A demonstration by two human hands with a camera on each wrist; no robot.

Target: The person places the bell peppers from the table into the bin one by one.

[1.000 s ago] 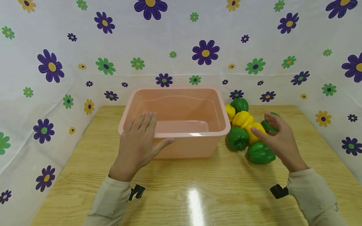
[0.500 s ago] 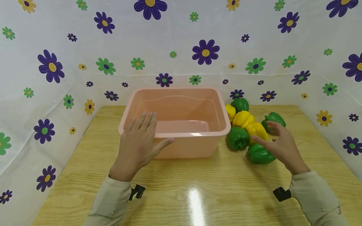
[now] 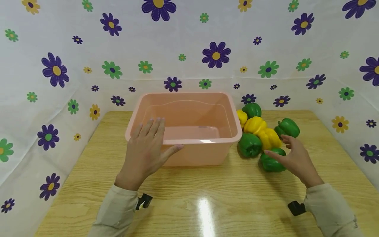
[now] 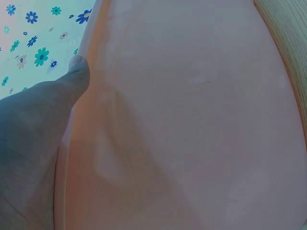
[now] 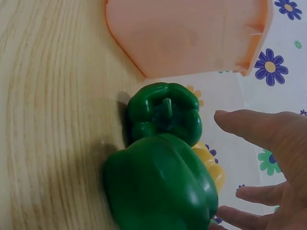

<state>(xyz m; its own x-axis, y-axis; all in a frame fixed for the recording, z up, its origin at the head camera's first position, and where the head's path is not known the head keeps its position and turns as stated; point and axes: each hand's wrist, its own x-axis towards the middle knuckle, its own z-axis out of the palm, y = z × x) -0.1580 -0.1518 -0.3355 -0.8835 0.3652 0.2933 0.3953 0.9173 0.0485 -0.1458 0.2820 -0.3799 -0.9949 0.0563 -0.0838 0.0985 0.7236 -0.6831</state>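
A pink plastic tub stands on the wooden table, and I see its bare bottom. My left hand lies over its near rim at the left, fingers straight and thumb extended; the left wrist view shows the thumb at the rim. To the tub's right, my right hand hovers above the nearest green bell pepper, fingers spread apart and holding nothing. In the right wrist view that green bell pepper sits in front of another green bell pepper with its stem showing.
Yellow bell peppers and a green one cluster against the tub's right side. A further green bell pepper lies apart to the right. A flower-print cloth encloses the table's back and sides.
My right hand has come back toward me and slightly right, away from the far right green bell pepper to above the nearest one. The left hand and the tub stay put.
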